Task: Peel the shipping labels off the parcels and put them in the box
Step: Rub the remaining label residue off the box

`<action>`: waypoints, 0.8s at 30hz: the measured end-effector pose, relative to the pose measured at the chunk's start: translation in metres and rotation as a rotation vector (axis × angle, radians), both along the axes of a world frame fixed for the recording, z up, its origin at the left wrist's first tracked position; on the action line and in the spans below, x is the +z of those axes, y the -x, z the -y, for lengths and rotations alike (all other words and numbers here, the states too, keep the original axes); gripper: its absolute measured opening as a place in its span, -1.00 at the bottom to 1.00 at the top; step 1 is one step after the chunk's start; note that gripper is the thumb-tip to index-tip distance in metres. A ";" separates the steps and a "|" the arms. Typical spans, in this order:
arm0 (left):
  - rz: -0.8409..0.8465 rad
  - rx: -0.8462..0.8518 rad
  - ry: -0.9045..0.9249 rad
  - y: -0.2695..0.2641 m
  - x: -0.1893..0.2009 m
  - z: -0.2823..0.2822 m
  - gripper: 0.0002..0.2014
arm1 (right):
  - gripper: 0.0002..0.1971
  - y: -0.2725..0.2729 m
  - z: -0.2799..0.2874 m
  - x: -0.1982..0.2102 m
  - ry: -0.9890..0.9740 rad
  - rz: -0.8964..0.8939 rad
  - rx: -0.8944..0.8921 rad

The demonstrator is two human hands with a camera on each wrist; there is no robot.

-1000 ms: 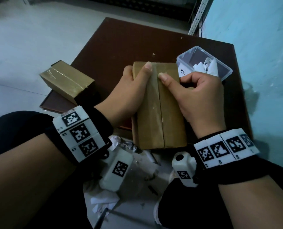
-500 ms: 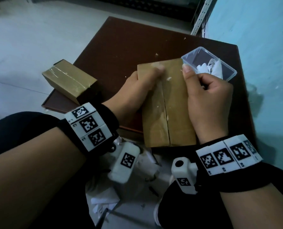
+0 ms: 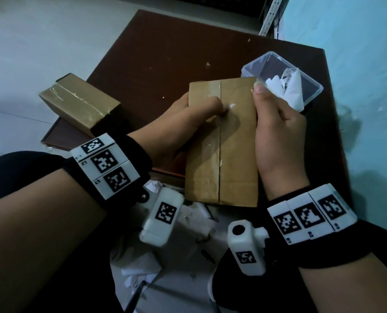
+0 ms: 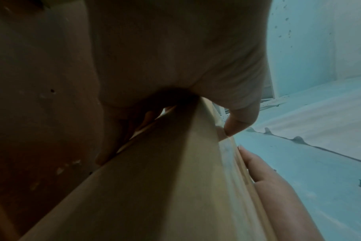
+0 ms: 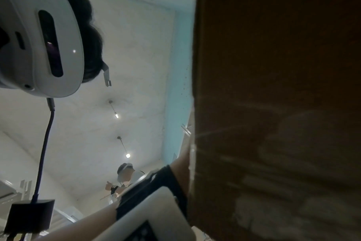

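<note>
I hold a brown cardboard parcel (image 3: pixel 235 154) upright over the near edge of the dark brown table (image 3: pixel 165 53). My left hand (image 3: pixel 188 123) grips its left edge, with the thumb bent across the taped front next to a small white scrap of label (image 3: pixel 231 106). My right hand (image 3: pixel 276 132) grips the right edge, fingers curled behind. The clear plastic box (image 3: pixel 312 96) stands just beyond the right hand and holds crumpled white labels (image 3: pixel 289 89). In the left wrist view the parcel (image 4: pixel 155 187) fills the middle. In the right wrist view the parcel (image 5: pixel 278 114) blocks the right half.
A second taped parcel (image 3: pixel 79 105) lies at the table's left corner. White paper scraps (image 3: pixel 140 272) litter the floor between my knees. A turquoise wall (image 3: pixel 357 64) runs close along the table's right side. A perforated metal rail (image 3: pixel 269 16) stands at the back.
The parcel has shifted to the right, nearer the plastic box. My left thumb slid down from the top edge to the middle of the front. My right hand moved out to the right edge.
</note>
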State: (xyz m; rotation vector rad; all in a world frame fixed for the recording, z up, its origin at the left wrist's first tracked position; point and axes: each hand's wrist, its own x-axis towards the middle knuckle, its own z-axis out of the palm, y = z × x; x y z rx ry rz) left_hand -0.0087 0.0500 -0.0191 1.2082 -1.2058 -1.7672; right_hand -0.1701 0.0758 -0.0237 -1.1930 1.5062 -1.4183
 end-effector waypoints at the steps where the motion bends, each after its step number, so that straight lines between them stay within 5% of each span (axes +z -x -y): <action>1: -0.005 0.007 0.013 0.001 -0.001 0.001 -0.70 | -0.43 0.000 0.000 -0.001 0.003 -0.011 -0.004; 5: -0.082 0.037 0.071 0.005 -0.007 0.003 -0.63 | -0.66 -0.001 -0.001 -0.003 0.006 -0.040 0.016; 10: -0.003 0.149 0.156 0.006 -0.015 0.003 -0.63 | -0.39 0.006 0.005 -0.008 -0.030 -0.149 0.149; 14: 0.046 0.173 0.203 0.004 -0.023 0.003 -0.43 | -0.56 0.010 0.006 -0.005 -0.011 -0.244 0.178; 19: -0.026 0.140 0.261 0.003 -0.023 -0.002 -0.73 | -0.70 0.010 0.006 0.000 0.040 -0.285 0.195; 21: -0.042 0.126 0.264 0.000 -0.025 0.001 -0.65 | -0.70 0.013 0.006 0.004 0.035 -0.268 0.260; 24: 0.040 0.113 0.228 -0.005 -0.029 0.008 -0.21 | -0.70 0.018 0.007 0.004 0.015 -0.277 0.350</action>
